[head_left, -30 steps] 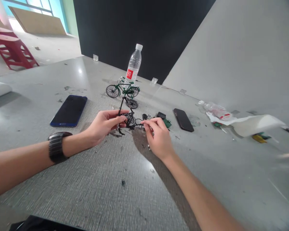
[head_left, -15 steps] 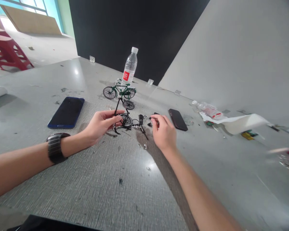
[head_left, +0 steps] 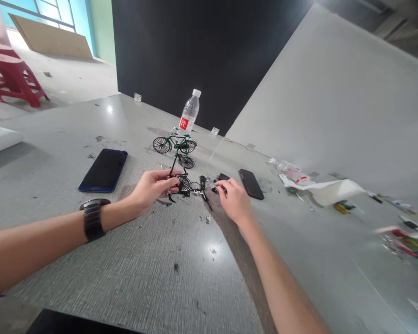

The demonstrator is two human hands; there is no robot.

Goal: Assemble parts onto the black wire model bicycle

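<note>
Between the thumb and fingers of my left hand point(head_left: 156, 188) is a black model bicycle frame point(head_left: 174, 166), held upright. A small spoked wheel point(head_left: 185, 184) shows close beside those fingertips, and another wheel point(head_left: 186, 162) lies just behind. My right hand point(head_left: 235, 199) hovers low over small black parts point(head_left: 214, 189), thumb and fingertips pinched together; whatever they hold is too small to make out. Loose black and silver pieces, a handlebar-like part point(head_left: 205, 196) among them, lie between the hands. Behind them stands a finished green model bicycle point(head_left: 176, 143).
A clear water bottle point(head_left: 190, 112) stands behind the green bicycle. Phones lie at left point(head_left: 104, 170) and right point(head_left: 251, 183). Farther right are a lying bottle point(head_left: 290, 172), a white sheet point(head_left: 334, 191) and scattered scraps. Dark panel point(head_left: 202, 51) and grey panel point(head_left: 299, 83) border the table.
The view has tilted slightly, so the table items sit lower in the picture. My left hand keeps its hold on the frame, and my right hand stays pinched by the small parts.
</note>
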